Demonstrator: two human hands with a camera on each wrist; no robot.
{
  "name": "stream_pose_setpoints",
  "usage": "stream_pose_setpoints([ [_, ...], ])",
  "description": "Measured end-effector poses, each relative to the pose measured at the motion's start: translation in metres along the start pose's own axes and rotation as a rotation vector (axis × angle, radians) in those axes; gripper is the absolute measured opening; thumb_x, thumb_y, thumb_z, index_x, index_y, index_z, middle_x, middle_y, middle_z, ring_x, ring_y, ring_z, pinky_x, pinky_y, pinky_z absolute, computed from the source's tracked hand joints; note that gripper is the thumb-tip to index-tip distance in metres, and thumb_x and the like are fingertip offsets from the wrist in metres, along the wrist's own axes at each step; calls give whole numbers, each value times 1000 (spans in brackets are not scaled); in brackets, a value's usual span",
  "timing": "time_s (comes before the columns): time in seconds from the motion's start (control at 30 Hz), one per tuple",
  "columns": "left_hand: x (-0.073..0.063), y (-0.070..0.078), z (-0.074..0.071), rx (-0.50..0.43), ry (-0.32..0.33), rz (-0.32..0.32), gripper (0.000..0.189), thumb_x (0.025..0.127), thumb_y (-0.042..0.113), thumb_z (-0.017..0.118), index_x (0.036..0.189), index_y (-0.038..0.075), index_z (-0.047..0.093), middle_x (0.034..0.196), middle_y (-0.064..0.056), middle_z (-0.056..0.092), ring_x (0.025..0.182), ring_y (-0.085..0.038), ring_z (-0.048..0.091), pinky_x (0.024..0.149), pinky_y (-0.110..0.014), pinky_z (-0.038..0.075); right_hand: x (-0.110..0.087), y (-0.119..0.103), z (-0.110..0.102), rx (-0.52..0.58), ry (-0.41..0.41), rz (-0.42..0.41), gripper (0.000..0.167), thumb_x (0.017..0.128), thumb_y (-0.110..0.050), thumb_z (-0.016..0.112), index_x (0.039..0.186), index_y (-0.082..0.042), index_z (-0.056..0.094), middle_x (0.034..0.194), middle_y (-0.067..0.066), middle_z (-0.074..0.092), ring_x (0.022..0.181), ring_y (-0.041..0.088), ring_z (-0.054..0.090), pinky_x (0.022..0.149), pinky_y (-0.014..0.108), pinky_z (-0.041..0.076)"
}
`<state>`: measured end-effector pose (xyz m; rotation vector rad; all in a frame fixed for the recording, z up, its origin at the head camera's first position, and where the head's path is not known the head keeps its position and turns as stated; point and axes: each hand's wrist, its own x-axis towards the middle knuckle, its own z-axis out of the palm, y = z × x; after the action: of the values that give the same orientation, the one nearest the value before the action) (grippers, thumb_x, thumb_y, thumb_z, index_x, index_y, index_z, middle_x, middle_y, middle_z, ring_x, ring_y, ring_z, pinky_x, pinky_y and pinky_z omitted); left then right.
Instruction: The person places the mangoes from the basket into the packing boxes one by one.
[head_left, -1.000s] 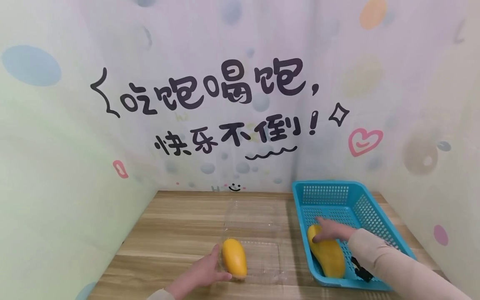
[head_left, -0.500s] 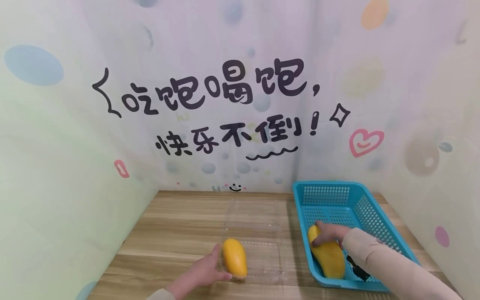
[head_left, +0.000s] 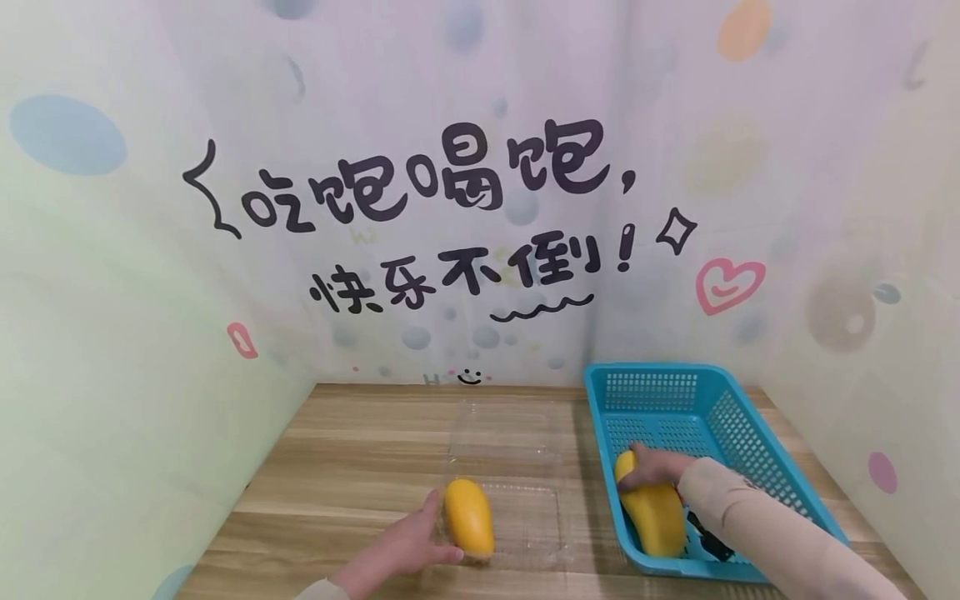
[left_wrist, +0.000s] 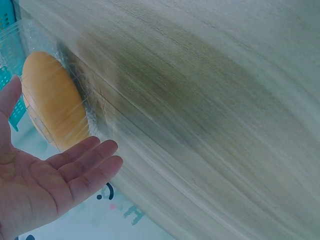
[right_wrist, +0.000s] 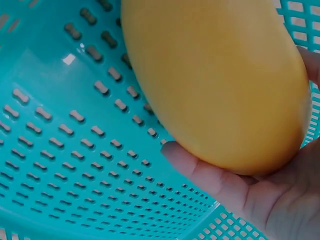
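My left hand (head_left: 408,542) is beside a clear plastic clamshell box (head_left: 525,521), fingers extended and thumb spread. A yellow mango (head_left: 469,518) lies in the box's near left part; the left wrist view also shows this mango (left_wrist: 52,97) behind the clear wall. Whether the fingers touch the box I cannot tell. Inside the blue basket (head_left: 603,400), my right hand (head_left: 656,467) grips a second yellow mango (head_left: 656,521). In the right wrist view, fingers curl under the end of that mango (right_wrist: 215,85), and a fingertip shows on its far side.
A black object (head_left: 708,537) lies in the basket, partly covered by the right sleeve (head_left: 780,521). The box's raised or opened lid (head_left: 502,429) extends toward the back wall. Bare wood tabletop (head_left: 337,450) stretches left of the box; printed curtains enclose the back and sides.
My right hand has lowered onto the mango in the basket and closed its fingers round it; the mango has shifted slightly. The left hand and its mango have stayed in place.
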<state>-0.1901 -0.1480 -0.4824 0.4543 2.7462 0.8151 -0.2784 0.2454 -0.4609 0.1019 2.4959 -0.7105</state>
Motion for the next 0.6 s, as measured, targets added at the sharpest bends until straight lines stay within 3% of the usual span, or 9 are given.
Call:
stream_pose_setpoints([
  [0.13, -1, -1, 0, -12, -6, 5, 102, 73, 42, 73, 137, -15, 17, 102, -29, 61, 90, -37, 61, 79, -53, 49, 0, -2, 0, 3, 6, 7, 89, 72, -39, 72, 139, -5, 23, 91, 16, 47, 78, 29, 50, 59, 41, 51],
  [0.37, -2, -2, -1, 4, -5, 25, 101, 74, 42, 72, 136, -17, 18, 89, -21, 65, 84, -32, 63, 77, -51, 50, 0, -5, 1, -80, 24, 10, 88, 71, -41, 72, 135, 0, 26, 90, 15, 46, 80, 29, 48, 68, 44, 46],
  [0.47, -2, -3, -1, -2, -10, 24, 101, 74, 42, 72, 136, -17, 18, 90, -22, 65, 85, -33, 63, 78, -51, 50, 1, -5, 1, -106, 25, 14, 82, 71, -40, 72, 130, 0, 30, 88, 15, 46, 79, 30, 47, 69, 45, 44],
  [0.6, -1, -2, -1, -13, -22, 21, 102, 75, 42, 72, 137, -16, 17, 82, -14, 65, 77, -25, 62, 77, -50, 51, 1, -3, 0, -110, 20, 6, 77, 71, -39, 71, 125, 0, 33, 87, 15, 46, 79, 30, 47, 69, 45, 43],
])
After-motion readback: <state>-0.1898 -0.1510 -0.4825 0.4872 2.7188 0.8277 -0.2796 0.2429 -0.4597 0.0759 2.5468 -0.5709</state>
